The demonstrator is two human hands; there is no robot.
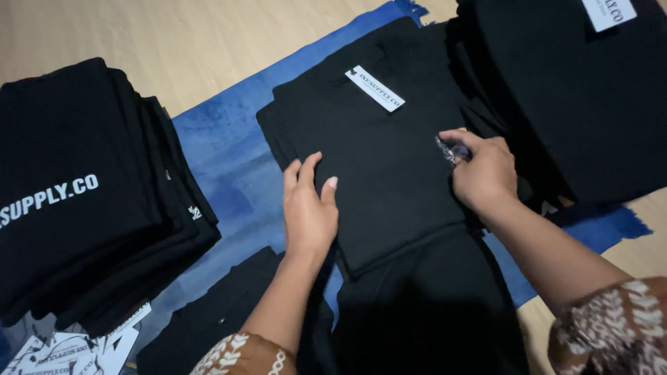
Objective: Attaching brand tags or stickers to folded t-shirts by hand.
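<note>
A single head-worn camera looked steeply down from above and behind the person's forearms, close over the floor work. It faced forward and downward, so the left hand and right hand sat near the frame's middle. Beyond the fingertips lay the folded black shirt; left of the left fingers, a stack of black shirts filled the edge; past the right fingers, another black pile reached the top corner. No second view overlapped.
</note>
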